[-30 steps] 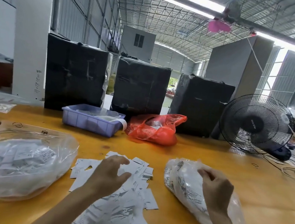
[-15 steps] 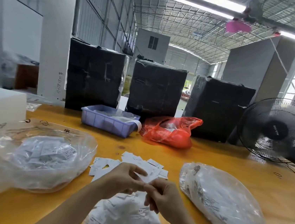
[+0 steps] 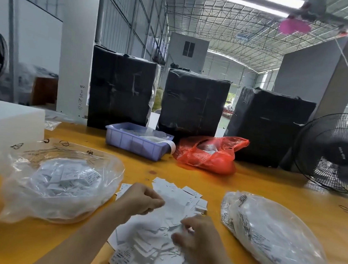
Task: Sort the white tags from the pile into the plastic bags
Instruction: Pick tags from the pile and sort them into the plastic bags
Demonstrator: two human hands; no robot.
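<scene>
Both hands are working over the pile of white tags (image 3: 156, 238) on the yellow table (image 3: 271, 186). The left hand (image 3: 141, 199) is curling its fingers in, seemingly pinching a tag at the fingertips, though it's blurry. The right hand (image 3: 198, 236) is lying on the pile just beside it, fingers bent; can't tell what it's gripping. One plastic bag (image 3: 61, 184) is sitting outside the left hand, another bag (image 3: 275, 241) outside the right.

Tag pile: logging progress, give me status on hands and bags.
Left hand curled over tag pile, grip unclear. Right hand picking at tags, blurred. Left bag and right bag both hold tags. Nothing blocking.
</scene>
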